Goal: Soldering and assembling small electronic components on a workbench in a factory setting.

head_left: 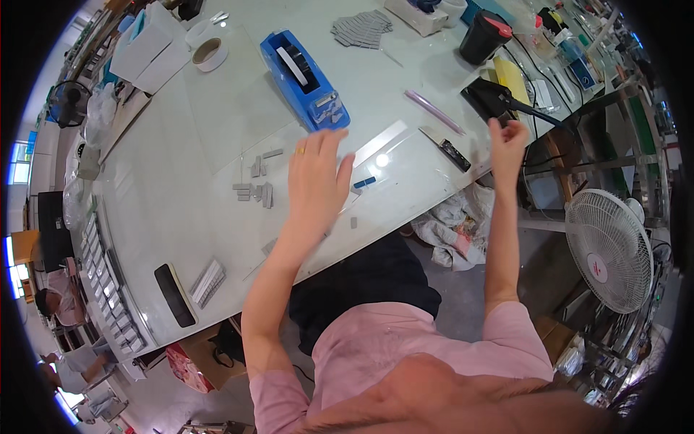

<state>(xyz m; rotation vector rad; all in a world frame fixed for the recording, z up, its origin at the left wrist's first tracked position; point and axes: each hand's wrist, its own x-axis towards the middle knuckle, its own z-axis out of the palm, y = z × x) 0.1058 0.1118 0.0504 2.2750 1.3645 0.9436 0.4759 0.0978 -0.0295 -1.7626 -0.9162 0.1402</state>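
Note:
My left hand (pixel 316 177) reaches over the table with its fingers stretched out, the tips beside the front end of a blue tape dispenser (pixel 291 90). Its palm side is hidden. My right hand (pixel 509 145) is raised at the table's right edge, fingers curled and tips close together; whatever they hold, if anything, is too small to make out. Just beyond it lies a black, flat-bladed thing with a handle (pixel 483 101). Small grey rectangular pieces (pixel 256 192) lie left of my left hand. To its right are a metal ruler (pixel 381 143) and a small blue strip (pixel 364 182).
A cutter knife (pixel 455 155) and a pinkish tube (pixel 434 111) lie at right. Fanned grey pieces (pixel 361 29), a tape roll (pixel 210 55) and a black cup (pixel 484 36) stand farther back. A tray of pieces (pixel 112 282) sits left. A fan (pixel 609 249) stands beyond the table's right edge.

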